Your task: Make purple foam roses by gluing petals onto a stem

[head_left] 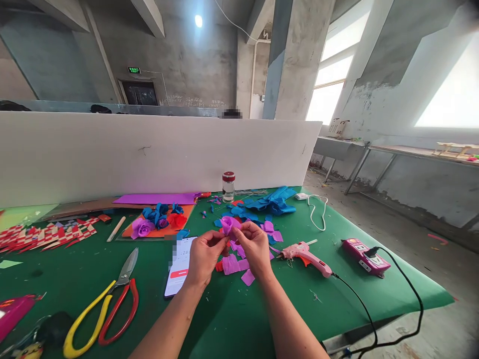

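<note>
A small purple paper flower [229,225] is pinched between my two hands above the green table. My left hand [207,254] closes its fingertips at the flower's lower left. From the other side, my right hand [254,248] grips the petals with thumb and forefinger. Below them lie several loose purple paper petals [231,265], with blue and red scraps among them. Right of my hands rests a pink hot glue gun [309,257]. A phone [181,267] lies partly behind my left hand. The flower's base is hidden by my fingers.
Yellow-and-red-handled scissors [108,304] lie at left. Finished paper flowers [142,228] sit on an orange sheet behind. A red-lidded jar [228,187] stands near the white board [157,154]. At right, a magenta power strip [365,257] trails a black cord; blue crepe paper [275,201] lies behind.
</note>
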### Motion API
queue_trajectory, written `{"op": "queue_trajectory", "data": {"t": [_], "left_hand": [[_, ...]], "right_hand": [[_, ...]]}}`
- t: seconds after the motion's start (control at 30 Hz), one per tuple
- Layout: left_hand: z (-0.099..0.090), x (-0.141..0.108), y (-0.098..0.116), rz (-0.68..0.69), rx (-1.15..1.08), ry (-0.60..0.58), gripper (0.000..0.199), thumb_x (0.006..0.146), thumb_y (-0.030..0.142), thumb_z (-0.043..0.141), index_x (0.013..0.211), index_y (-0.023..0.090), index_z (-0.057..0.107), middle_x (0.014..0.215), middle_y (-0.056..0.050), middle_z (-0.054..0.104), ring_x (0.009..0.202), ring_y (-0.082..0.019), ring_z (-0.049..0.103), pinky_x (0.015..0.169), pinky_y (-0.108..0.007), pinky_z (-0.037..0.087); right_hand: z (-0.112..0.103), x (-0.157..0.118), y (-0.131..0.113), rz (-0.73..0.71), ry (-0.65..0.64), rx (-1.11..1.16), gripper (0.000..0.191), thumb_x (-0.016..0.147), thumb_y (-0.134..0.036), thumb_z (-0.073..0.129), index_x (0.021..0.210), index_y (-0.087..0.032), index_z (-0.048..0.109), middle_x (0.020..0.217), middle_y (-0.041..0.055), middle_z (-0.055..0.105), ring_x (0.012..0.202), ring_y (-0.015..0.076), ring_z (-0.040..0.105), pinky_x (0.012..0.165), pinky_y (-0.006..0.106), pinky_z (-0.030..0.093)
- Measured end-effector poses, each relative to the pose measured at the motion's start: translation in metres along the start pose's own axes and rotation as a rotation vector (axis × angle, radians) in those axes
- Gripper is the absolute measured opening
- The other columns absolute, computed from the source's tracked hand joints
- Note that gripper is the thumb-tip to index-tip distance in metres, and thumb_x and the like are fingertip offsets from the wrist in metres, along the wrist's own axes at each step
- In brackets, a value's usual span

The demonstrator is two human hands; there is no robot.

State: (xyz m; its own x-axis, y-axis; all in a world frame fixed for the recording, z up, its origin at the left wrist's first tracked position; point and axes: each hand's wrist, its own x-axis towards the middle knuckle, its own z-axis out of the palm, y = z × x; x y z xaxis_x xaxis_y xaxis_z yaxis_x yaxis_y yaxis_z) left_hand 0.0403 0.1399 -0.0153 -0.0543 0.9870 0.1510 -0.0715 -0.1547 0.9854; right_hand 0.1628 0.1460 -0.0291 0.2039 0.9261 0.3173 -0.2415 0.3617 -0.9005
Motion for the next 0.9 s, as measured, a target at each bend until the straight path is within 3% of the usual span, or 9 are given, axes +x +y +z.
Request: {"op": "queue_trajectory", "data": {"t": [0.2, 0.47, 0.57, 0.73, 0.9], "left_hand": [[0.0001, 0.0004, 0.0043, -0.049, -0.058, 0.019, 0.026, 0.056, 0.035, 0.082, 0.069, 0.016, 0.070, 0.057, -0.001, 0.067, 0.051, -0.015, 0.062, 0.054, -0.027, 0.053], [-0.0053, 0.0075, 0.0013, -0.145, -0.261, -0.066, 0.024, 0.055, 0.026, 0.085, 0.069, 0.014, 0.070, 0.060, 0.000, 0.065, 0.055, -0.013, 0.062, 0.058, -0.026, 0.054], [-0.0042, 0.0073, 0.0013, -0.118, -0.217, -0.042, 0.024, 0.054, 0.027, 0.085, 0.068, 0.014, 0.070, 0.060, 0.001, 0.065, 0.054, -0.013, 0.061, 0.057, -0.026, 0.054], [-0.0009, 0.0055, 0.0009, -0.044, -0.078, 0.020, 0.025, 0.055, 0.032, 0.084, 0.068, 0.015, 0.070, 0.059, 0.000, 0.067, 0.053, -0.015, 0.063, 0.056, -0.028, 0.055], [0.0002, 0.0044, 0.0003, -0.001, -0.008, 0.037, 0.026, 0.056, 0.036, 0.082, 0.070, 0.017, 0.072, 0.058, -0.001, 0.068, 0.053, -0.017, 0.065, 0.057, -0.029, 0.055]], "right_hand": [[0.0004, 0.0003, -0.0015, -0.008, -0.043, -0.015, 0.023, 0.073, -0.039, 0.070, 0.074, -0.017, 0.065, 0.066, 0.0018, 0.067, 0.054, 0.0130, 0.057, 0.051, 0.023, 0.044], [-0.0006, 0.0030, -0.0001, -0.031, 0.128, -0.041, 0.024, 0.073, -0.041, 0.069, 0.072, -0.017, 0.063, 0.053, -0.0031, 0.058, 0.045, 0.0097, 0.044, 0.043, 0.022, 0.032], [0.0005, 0.0029, 0.0007, -0.056, 0.136, -0.107, 0.024, 0.074, -0.041, 0.067, 0.071, -0.017, 0.064, 0.053, -0.0022, 0.059, 0.045, 0.0107, 0.046, 0.042, 0.022, 0.031], [0.0019, 0.0020, 0.0016, -0.094, 0.137, -0.185, 0.021, 0.077, -0.038, 0.065, 0.074, -0.017, 0.066, 0.062, 0.0012, 0.067, 0.052, 0.0136, 0.056, 0.047, 0.023, 0.040], [0.0033, -0.0002, 0.0008, -0.095, 0.108, -0.201, 0.022, 0.078, -0.038, 0.064, 0.073, -0.017, 0.067, 0.060, 0.0006, 0.065, 0.050, 0.0127, 0.054, 0.046, 0.022, 0.039]]}}
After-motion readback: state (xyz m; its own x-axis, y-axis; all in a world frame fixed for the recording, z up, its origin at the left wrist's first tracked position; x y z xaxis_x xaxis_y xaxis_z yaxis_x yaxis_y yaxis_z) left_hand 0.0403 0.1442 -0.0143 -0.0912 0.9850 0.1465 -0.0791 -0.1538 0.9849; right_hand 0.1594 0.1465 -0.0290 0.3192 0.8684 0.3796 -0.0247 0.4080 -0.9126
